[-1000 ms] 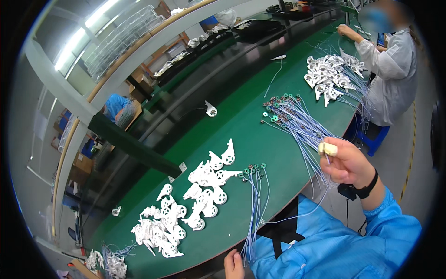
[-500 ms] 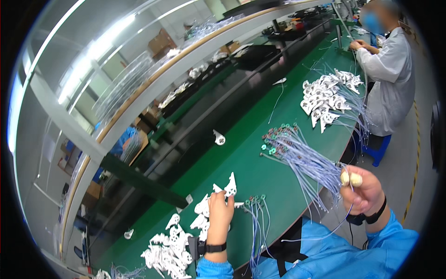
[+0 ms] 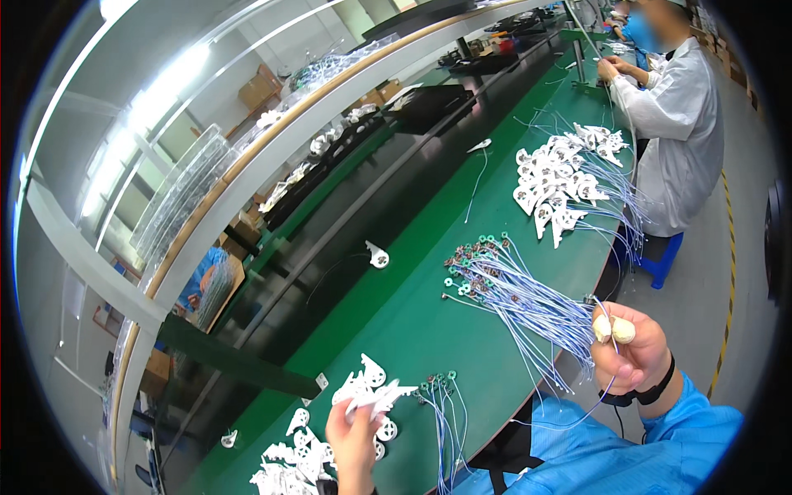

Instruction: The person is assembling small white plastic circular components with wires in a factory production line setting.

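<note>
My left hand (image 3: 353,441) holds a white flat plastic part (image 3: 377,398) just above a pile of the same white parts (image 3: 297,462) at the near left of the green bench (image 3: 412,330). My right hand (image 3: 631,351), fingertips in pale finger cots, pinches one thin blue-white wire (image 3: 606,388) off the bench's near edge. A fanned bundle of such wires with ring ends (image 3: 503,289) lies just left of that hand. A smaller wire bunch (image 3: 441,412) lies beside the left hand.
A second heap of white parts with wires (image 3: 565,186) lies farther right, in front of a seated person in a white coat (image 3: 676,124). One lone white part (image 3: 378,256) lies on the dark conveyor strip (image 3: 346,247). Shelving and trays line the far side.
My left hand lifted a white part off the pile. My right hand shifted slightly with the wire still pinched. The view tilted toward the right.
</note>
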Demonstrator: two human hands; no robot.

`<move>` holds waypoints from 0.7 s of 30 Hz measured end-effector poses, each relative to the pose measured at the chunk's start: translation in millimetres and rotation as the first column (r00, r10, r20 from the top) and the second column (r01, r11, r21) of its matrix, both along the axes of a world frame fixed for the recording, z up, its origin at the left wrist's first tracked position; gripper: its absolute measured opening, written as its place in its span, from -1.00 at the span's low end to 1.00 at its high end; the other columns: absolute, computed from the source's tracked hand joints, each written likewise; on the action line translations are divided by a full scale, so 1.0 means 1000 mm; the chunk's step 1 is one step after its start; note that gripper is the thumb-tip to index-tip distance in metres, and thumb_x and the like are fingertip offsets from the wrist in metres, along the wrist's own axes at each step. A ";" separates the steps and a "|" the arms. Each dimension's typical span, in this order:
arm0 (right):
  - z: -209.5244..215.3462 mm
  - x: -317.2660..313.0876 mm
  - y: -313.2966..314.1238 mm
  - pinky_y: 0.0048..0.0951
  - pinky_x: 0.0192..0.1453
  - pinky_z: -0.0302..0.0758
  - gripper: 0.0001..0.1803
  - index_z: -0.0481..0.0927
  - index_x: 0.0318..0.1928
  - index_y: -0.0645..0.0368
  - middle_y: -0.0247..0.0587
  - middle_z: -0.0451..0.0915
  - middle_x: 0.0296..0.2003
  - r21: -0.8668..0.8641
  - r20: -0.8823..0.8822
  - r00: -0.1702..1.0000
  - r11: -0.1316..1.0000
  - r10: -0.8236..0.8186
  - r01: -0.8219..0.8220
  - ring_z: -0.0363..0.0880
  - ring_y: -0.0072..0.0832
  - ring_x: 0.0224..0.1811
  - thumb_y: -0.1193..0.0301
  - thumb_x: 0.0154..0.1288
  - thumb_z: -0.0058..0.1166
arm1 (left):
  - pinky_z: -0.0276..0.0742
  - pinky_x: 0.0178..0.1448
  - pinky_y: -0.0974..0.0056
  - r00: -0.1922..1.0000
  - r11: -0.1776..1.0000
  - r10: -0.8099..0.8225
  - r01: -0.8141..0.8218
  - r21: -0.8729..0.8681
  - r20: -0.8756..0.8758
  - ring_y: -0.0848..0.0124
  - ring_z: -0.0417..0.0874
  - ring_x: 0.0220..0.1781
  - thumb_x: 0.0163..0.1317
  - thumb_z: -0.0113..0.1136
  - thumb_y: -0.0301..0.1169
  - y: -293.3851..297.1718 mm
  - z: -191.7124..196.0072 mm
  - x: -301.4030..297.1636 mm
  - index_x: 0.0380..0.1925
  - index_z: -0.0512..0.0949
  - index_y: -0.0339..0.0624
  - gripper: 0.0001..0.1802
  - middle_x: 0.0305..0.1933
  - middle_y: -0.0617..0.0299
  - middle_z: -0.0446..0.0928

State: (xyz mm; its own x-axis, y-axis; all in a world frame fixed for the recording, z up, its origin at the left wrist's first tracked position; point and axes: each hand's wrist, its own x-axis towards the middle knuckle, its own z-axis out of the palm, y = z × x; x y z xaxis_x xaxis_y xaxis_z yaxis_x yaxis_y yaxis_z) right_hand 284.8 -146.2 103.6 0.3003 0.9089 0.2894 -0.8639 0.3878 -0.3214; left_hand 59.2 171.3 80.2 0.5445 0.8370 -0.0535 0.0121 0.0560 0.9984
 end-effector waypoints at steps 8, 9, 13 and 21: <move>0.025 -0.004 0.043 -0.48 -0.71 0.20 -0.79 0.26 -0.01 0.20 -0.06 0.44 -0.55 0.182 -0.010 0.999 0.982 0.047 -0.044 0.33 -0.49 -0.72 0.37 0.48 -0.35 | 0.49 -0.25 0.32 0.909 0.896 0.330 -0.218 -0.386 0.253 0.42 0.55 -0.26 0.27 0.07 -0.45 -0.098 -0.039 -0.180 -0.17 0.47 -0.12 -0.86 -0.28 0.25 0.53; 0.030 -0.014 0.055 -0.48 -0.71 0.20 -0.79 0.26 -0.01 0.20 -0.06 0.44 -0.55 0.178 0.003 0.996 0.981 0.085 -0.084 0.33 -0.49 -0.72 0.37 0.48 -0.35 | 0.48 -0.16 0.23 0.865 0.832 0.387 -0.180 -0.524 0.318 0.35 0.53 -0.25 0.25 0.09 -0.37 -0.109 -0.055 -0.193 -0.26 0.48 -0.12 -0.89 -0.31 0.22 0.52; 0.042 -0.051 0.086 -0.46 -0.69 0.20 -0.76 0.28 0.01 0.15 -0.12 0.43 -0.52 0.195 0.051 0.981 0.962 0.187 -0.194 0.34 -0.49 -0.70 0.31 0.50 -0.38 | 0.40 0.07 -0.01 0.653 0.636 0.602 -0.045 -0.770 0.459 0.20 0.52 -0.16 0.26 0.05 -0.29 -0.143 -0.074 -0.173 -0.32 0.48 -0.12 -0.85 -0.33 0.17 0.51; 0.039 -0.103 0.108 -0.47 -0.62 0.23 -0.69 0.24 0.11 0.13 -0.15 0.41 -0.44 0.305 -0.022 0.962 0.918 0.272 -0.253 0.34 -0.49 -0.62 0.31 0.50 -0.45 | 0.62 -0.20 0.04 0.696 0.697 0.556 -0.093 -0.711 0.454 0.33 0.53 -0.39 0.29 -0.06 -0.52 -0.134 -0.066 -0.125 -0.21 0.32 -0.21 -0.90 -0.33 0.13 0.43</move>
